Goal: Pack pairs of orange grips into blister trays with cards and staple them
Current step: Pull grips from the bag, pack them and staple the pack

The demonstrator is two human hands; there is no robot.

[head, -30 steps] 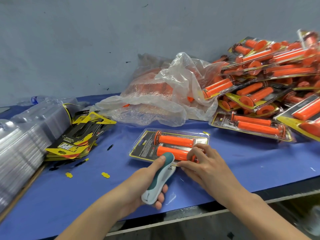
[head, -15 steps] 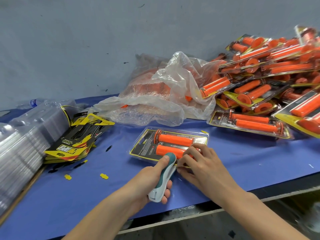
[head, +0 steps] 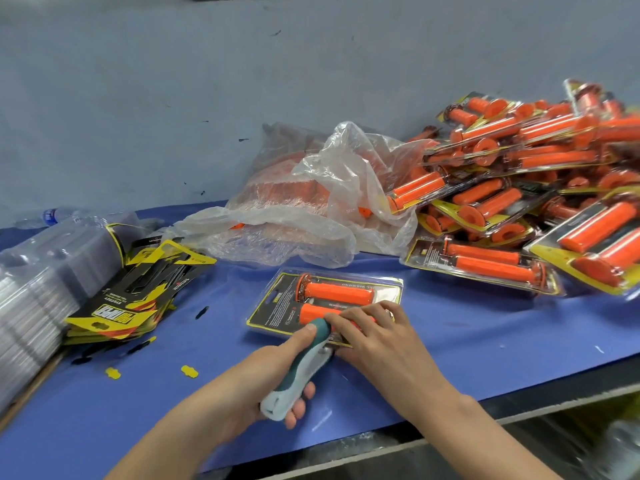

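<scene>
A clear blister pack with a black and yellow card and two orange grips lies on the blue table in front of me. My left hand grips a teal and white stapler, its nose at the pack's near edge. My right hand rests on the pack's near right part, fingers over the lower grip, fingertips touching the stapler's head.
A heap of packed orange grips fills the right. A crumpled plastic bag of loose grips lies behind the pack. Black and yellow cards and stacked clear trays sit at the left. The table's front edge runs just below my hands.
The stapler's nose has moved a little forward onto the pack's near edge, and my right hand's fingers have closed in beside it. The pack itself has stayed put.
</scene>
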